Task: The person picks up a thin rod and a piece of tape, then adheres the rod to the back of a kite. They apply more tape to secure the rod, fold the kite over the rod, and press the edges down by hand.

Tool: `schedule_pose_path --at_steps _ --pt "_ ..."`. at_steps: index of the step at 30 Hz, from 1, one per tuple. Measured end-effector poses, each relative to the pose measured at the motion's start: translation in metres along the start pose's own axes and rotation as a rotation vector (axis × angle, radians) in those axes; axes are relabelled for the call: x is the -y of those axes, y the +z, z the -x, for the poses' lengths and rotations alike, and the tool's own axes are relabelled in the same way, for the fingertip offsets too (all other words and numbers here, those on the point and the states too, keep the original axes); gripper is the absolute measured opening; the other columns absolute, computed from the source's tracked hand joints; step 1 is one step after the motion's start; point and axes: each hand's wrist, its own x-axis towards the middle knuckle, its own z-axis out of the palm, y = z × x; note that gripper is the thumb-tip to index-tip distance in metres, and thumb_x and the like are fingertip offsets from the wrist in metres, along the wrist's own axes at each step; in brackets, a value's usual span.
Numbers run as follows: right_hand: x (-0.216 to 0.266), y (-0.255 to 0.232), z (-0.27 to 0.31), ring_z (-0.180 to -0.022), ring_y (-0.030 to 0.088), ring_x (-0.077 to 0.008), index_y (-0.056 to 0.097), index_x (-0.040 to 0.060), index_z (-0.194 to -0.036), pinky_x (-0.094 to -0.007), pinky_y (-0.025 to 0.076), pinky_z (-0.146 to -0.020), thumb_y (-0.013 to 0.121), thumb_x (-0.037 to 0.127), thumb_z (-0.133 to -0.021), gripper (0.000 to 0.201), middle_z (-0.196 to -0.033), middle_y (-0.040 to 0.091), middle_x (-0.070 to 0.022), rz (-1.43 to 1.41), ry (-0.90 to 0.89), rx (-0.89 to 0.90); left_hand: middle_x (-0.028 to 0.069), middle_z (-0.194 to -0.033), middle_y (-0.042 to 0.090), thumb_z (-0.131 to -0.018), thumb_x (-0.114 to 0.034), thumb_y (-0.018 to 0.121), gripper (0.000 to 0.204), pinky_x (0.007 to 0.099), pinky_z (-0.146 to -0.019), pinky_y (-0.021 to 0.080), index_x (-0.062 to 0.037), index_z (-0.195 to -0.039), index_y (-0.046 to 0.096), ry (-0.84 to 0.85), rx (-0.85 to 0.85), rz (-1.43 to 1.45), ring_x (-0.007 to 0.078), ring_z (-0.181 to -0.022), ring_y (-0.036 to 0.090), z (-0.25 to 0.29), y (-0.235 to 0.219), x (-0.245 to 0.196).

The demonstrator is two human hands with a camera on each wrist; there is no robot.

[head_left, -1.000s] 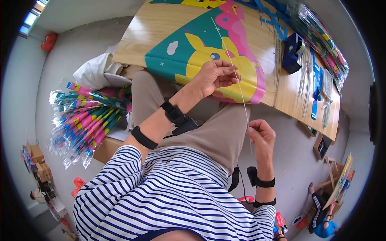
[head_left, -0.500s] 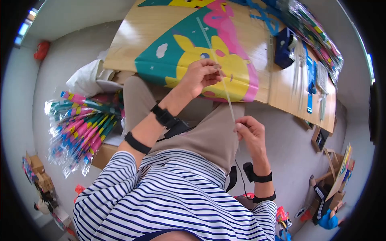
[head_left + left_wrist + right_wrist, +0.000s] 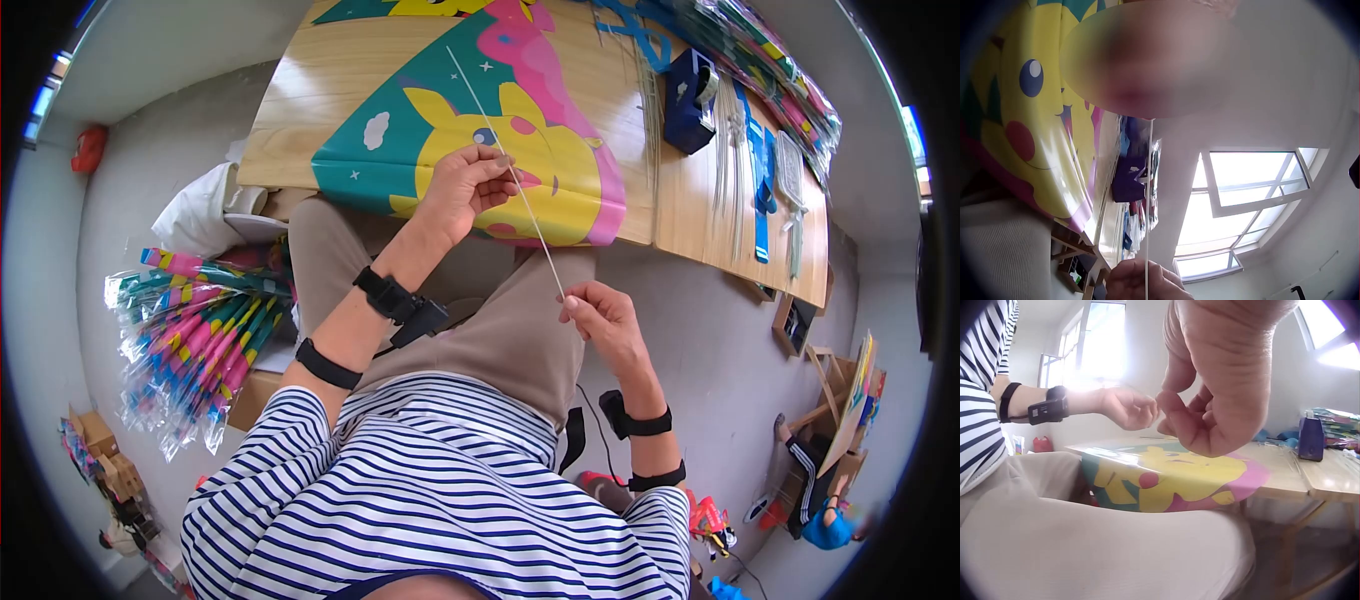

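A thin white rod [image 3: 534, 222] slants across the head view, above the printed sheet and the person's lap. The left hand [image 3: 464, 190] pinches it partway along, between thumb and fingers. At its near end the right hand [image 3: 604, 322] pinches it with thumb and forefinger. The printed sheet [image 3: 375, 165], green, yellow and pink with a cartoon face, lies over the table edge below the left hand. In the left wrist view the rod [image 3: 1148, 187] runs down to the right hand [image 3: 1144, 281]; a blurred shape covers the top. The right wrist view shows both hands close together.
On the wooden table [image 3: 640, 215] at right stand a dark blue tape dispenser [image 3: 690, 100], blue strips [image 3: 762, 180], thin rods and wrapped bundles [image 3: 760, 60]. More wrapped bundles [image 3: 200, 330] lie left of the legs. Another person [image 3: 828, 525] is at lower right.
Both hands and the rod have shifted left in the head view, along with the table and sheet as the view moved. The grips on the rod look much the same.
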Motion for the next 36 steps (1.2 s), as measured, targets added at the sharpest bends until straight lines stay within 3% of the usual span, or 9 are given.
schedule_pose_path --at_steps 3,6,10,14,16,19,23,27,36 --pt "-0.007 0.0 -0.001 -0.063 0.051 -0.0029 0.067 -0.0007 -0.096 -0.0186 0.036 -0.054 0.064 0.013 -0.092 0.015 -0.075 0.064 -0.0004 0.012 -0.056 0.015 0.0066 -0.089 0.07 -0.094 -0.013 0.064 0.007 0.0253 -0.072 0.055 -0.0065 -0.097 0.064 -0.01 -0.016 -0.018 0.0128 -0.077 0.067 0.003 0.004 -0.003" --pt "-0.004 -0.003 0.0 -0.061 0.052 -0.0051 0.067 0.0002 -0.092 -0.0214 0.042 -0.055 0.067 0.008 -0.089 0.008 -0.072 0.061 0.0005 -0.026 0.037 -0.003 0.0059 -0.089 0.069 -0.094 -0.013 0.063 0.007 0.025 -0.072 0.055 -0.0068 -0.097 0.064 -0.029 -0.023 -0.014 0.012 -0.076 0.066 0.004 0.012 -0.001" --pt "0.002 -0.004 -0.003 -0.059 0.052 -0.0062 0.067 0.0002 -0.091 -0.0229 0.044 -0.054 0.066 0.009 -0.089 0.009 -0.071 0.061 0.0 -0.088 0.047 0.117 0.0056 -0.089 0.068 -0.095 -0.012 0.062 0.007 0.0244 -0.071 0.055 -0.0063 -0.099 0.063 -0.033 -0.021 -0.019 0.0108 -0.074 0.065 0.002 0.008 0.004" --pt "-0.006 -0.067 -0.059 -0.058 0.053 -0.0076 0.066 0.0012 -0.093 -0.0234 0.045 -0.054 0.066 0.015 -0.091 0.014 -0.072 0.06 0.0003 -0.072 -0.121 -0.28 0.0073 -0.088 0.067 -0.096 -0.011 0.061 0.007 0.0225 -0.069 0.055 -0.0047 -0.097 0.063 -0.034 -0.022 -0.034 0.0106 -0.073 0.064 0.002 0.003 0.001" --pt "-0.014 -0.143 -0.116 -0.059 0.054 -0.0084 0.065 0.0013 -0.104 -0.0246 0.048 -0.056 0.066 0.016 -0.091 0.019 -0.074 0.059 -0.0002 -0.123 -0.232 -0.5 0.0082 -0.087 0.067 -0.096 -0.011 0.061 0.008 0.0222 -0.07 0.055 -0.0034 -0.096 0.062 -0.031 -0.012 -0.046 0.011 -0.073 0.064 0.003 0.003 0.0" --pt "0.031 -0.207 -0.164 -0.069 0.064 -0.0158 0.057 -0.0006 -0.121 -0.0264 0.053 -0.059 0.069 0.018 -0.09 0.038 -0.095 0.063 -0.0078 -0.291 -0.264 -0.739 0.008 -0.088 0.067 -0.096 -0.01 0.061 0.007 0.0224 -0.07 0.055 -0.0037 -0.095 0.062 -0.032 -0.009 -0.062 0.0109 -0.073 0.064 0.007 0.01 -0.001" --pt "0.07 -0.233 -0.203 -0.072 0.066 -0.0198 0.057 -0.0027 -0.119 -0.0306 0.058 -0.062 0.069 0.015 -0.089 0.037 -0.099 0.063 -0.0112 -0.268 -0.184 -0.761 0.0076 -0.088 0.066 -0.096 -0.01 0.06 0.006 0.0224 -0.07 0.055 -0.0044 -0.094 0.062 -0.038 -0.025 -0.092 0.0108 -0.073 0.063 0.009 0.012 0.0" --pt "0.087 -0.236 -0.221 -0.065 0.066 -0.0225 0.062 -0.006 -0.105 -0.0359 0.059 -0.057 0.069 0.008 -0.086 0.025 -0.09 0.064 -0.0137 -0.15 -0.02 -0.815 0.007 -0.088 0.066 -0.096 -0.009 0.06 0.006 0.0222 -0.07 0.055 -0.0047 -0.093 0.062 -0.038 -0.028 -0.096 0.0103 -0.072 0.063 0.011 0.01 -0.002" --pt "0.082 -0.247 -0.22 -0.069 0.069 -0.0286 0.061 -0.009 -0.099 -0.0414 0.06 -0.058 0.066 0.001 -0.084 0.019 -0.093 0.065 -0.0157 -0.343 -0.075 -0.793 0.0068 -0.087 0.067 -0.096 -0.009 0.06 0.006 0.0234 -0.071 0.055 -0.0047 -0.093 0.062 -0.056 -0.019 -0.108 0.0107 -0.073 0.064 0.005 0.02 0.001"
